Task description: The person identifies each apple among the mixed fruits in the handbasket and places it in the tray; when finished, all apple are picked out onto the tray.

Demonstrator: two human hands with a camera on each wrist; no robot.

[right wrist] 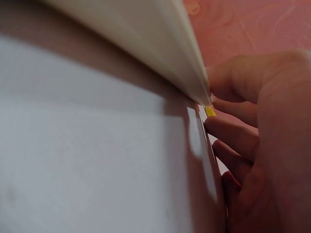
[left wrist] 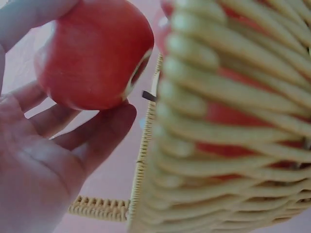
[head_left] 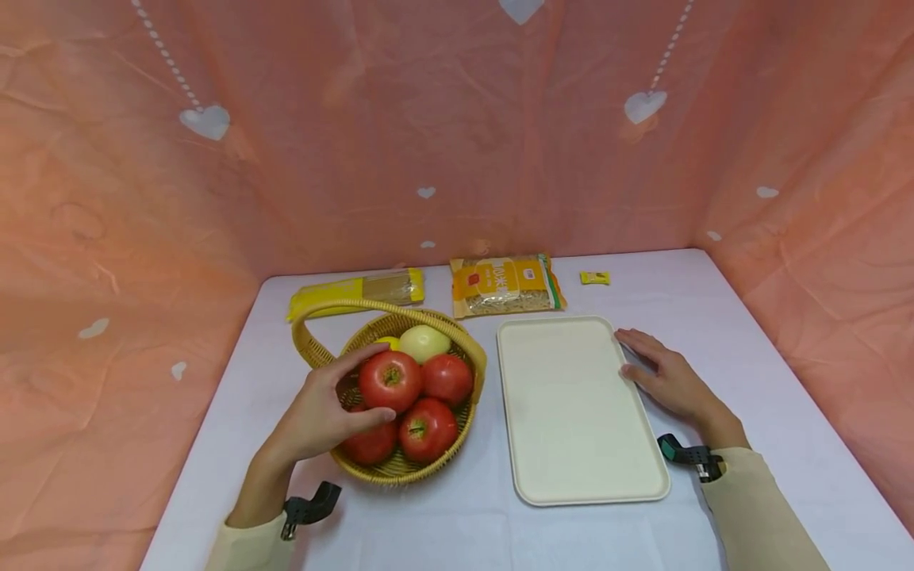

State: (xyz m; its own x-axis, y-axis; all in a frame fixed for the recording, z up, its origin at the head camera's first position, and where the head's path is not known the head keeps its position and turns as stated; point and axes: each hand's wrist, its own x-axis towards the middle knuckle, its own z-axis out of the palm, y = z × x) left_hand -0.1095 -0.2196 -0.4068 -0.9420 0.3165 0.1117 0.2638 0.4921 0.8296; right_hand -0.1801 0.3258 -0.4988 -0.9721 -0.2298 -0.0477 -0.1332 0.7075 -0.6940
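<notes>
My left hand [head_left: 317, 412] holds a red apple [head_left: 390, 381] between its thumb and fingers, over the left side of a wicker basket [head_left: 400, 477]. In the left wrist view this apple [left wrist: 97, 56] appears beside the basket's woven wall, touched by the fingertips. Inside the basket are more red apples [head_left: 428, 431], a pale green round fruit [head_left: 424, 343] and something yellow [head_left: 389, 342], partly hidden. A beige rectangular tray [head_left: 578, 412] lies to the right. My right hand [head_left: 671, 381] touches its right rim with the thumb, the fingers extended loosely alongside.
Along the back of the white-covered table [head_left: 457, 531] lie a yellow packet of noodles [head_left: 357, 292], an orange-and-clear bag of dry food [head_left: 505, 286] and a small yellow packet [head_left: 595, 277]. The basket's handle [head_left: 357, 304] leans toward the back left. Pink cloth [head_left: 457, 119] surrounds the table.
</notes>
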